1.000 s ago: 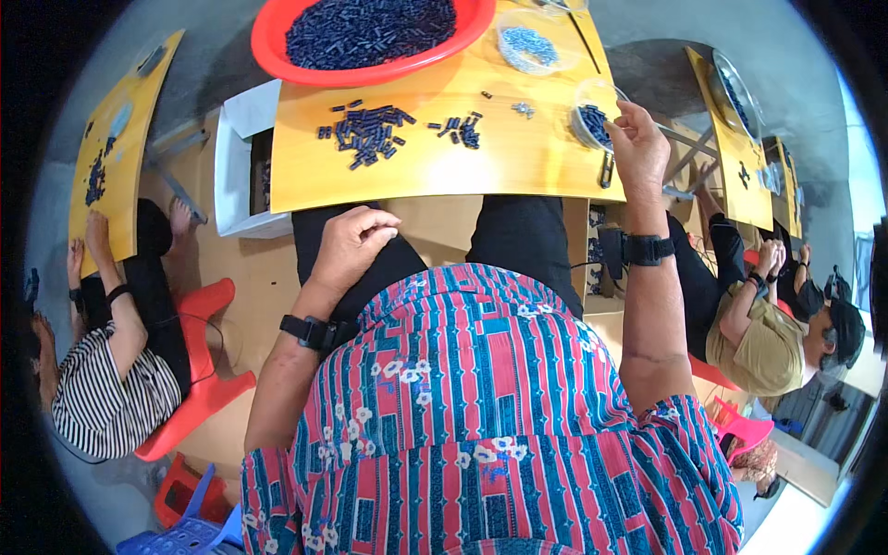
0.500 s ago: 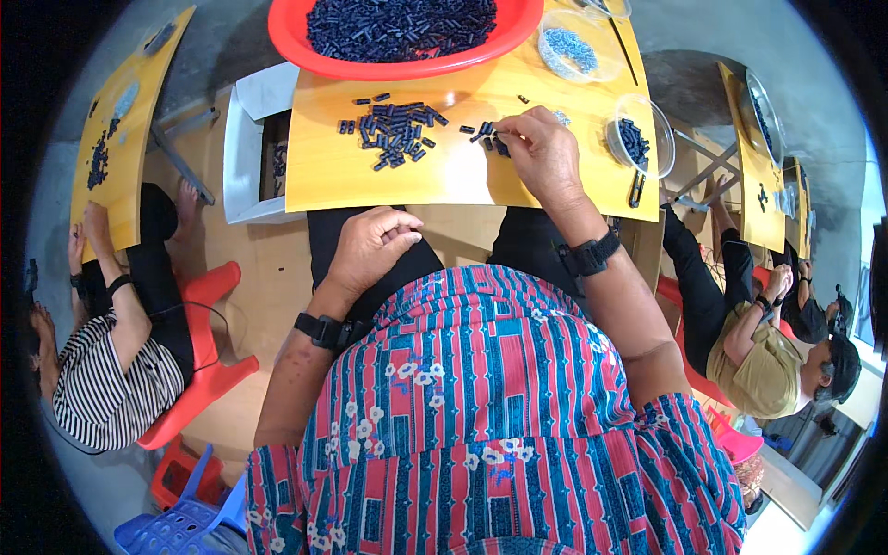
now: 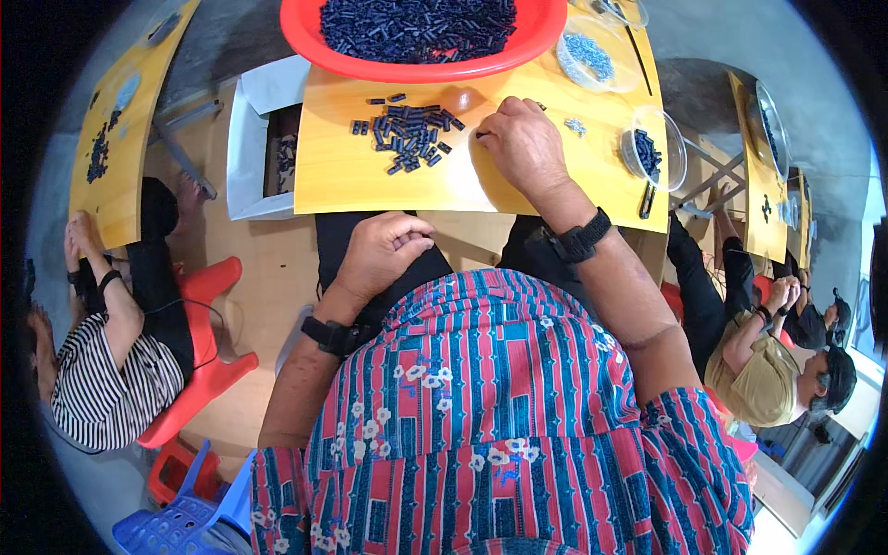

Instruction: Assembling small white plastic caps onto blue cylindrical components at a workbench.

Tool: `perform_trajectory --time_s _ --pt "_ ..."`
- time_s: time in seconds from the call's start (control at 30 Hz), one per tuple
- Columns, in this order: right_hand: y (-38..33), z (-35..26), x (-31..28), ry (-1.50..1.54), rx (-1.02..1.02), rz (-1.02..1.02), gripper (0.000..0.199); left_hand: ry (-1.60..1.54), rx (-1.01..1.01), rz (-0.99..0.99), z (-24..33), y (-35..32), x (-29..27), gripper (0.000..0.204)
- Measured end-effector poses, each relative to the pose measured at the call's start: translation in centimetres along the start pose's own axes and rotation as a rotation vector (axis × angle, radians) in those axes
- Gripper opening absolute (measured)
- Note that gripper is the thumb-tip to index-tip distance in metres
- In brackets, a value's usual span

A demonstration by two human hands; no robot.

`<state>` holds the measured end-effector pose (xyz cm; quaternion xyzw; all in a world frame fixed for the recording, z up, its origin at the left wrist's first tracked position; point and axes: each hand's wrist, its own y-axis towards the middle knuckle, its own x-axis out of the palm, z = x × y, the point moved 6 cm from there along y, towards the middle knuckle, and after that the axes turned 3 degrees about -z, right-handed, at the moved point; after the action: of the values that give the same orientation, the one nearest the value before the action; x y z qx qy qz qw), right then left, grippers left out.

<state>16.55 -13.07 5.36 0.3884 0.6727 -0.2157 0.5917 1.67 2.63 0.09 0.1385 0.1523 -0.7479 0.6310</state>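
On the yellow tabletop lies a loose pile of short black cylindrical pieces. Just right of that pile my right hand rests low over the table, its fingers pinched together. A small dark piece shows at its fingertips; the palm side is hidden. My left hand stays over my lap, below the table's front edge. Its fingers are curled with the thumb pressed against them, and anything inside cannot be seen.
A red basin full of black pieces stands at the back. On the right are a clear tub of light-blue bits, a clear cup of black pieces, a dark tool and small silvery bits. Other people sit at tables on both sides.
My right hand has shifted slightly left and turned knuckles up, covering where several black pieces lay. My left hand remains curled over my lap. The view has shifted a little.
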Motion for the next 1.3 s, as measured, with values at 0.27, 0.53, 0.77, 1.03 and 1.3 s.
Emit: perform_trajectory --time_s 0.27,0.53,0.77,1.03,1.3 --pt "-0.3 -1.6 1.1 -0.145 -0.243 0.045 0.013 -0.024 0.012 -0.008 0.1 0.0 0.3 0.014" --pt "-2.2 -3.8 -0.4 0.171 -0.336 0.104 0.014 -0.387 -0.111 -0.008 -0.3 0.1 0.0 0.017" --pt "-4.0 -5.9 -2.9 0.470 -0.454 0.102 0.024 -0.559 -0.097 -0.061 1.5 2.6 -0.1 0.017" --pt "-5.4 -6.6 -3.3 0.284 -0.472 0.023 0.025 -0.563 -0.122 -0.088 1.7 3.0 1.2 0.021" --pt "-6.3 -4.0 -1.3 1.010 -0.133 -0.011 0.016 -0.730 -0.172 -0.077 1.7 2.3 1.3 0.025"
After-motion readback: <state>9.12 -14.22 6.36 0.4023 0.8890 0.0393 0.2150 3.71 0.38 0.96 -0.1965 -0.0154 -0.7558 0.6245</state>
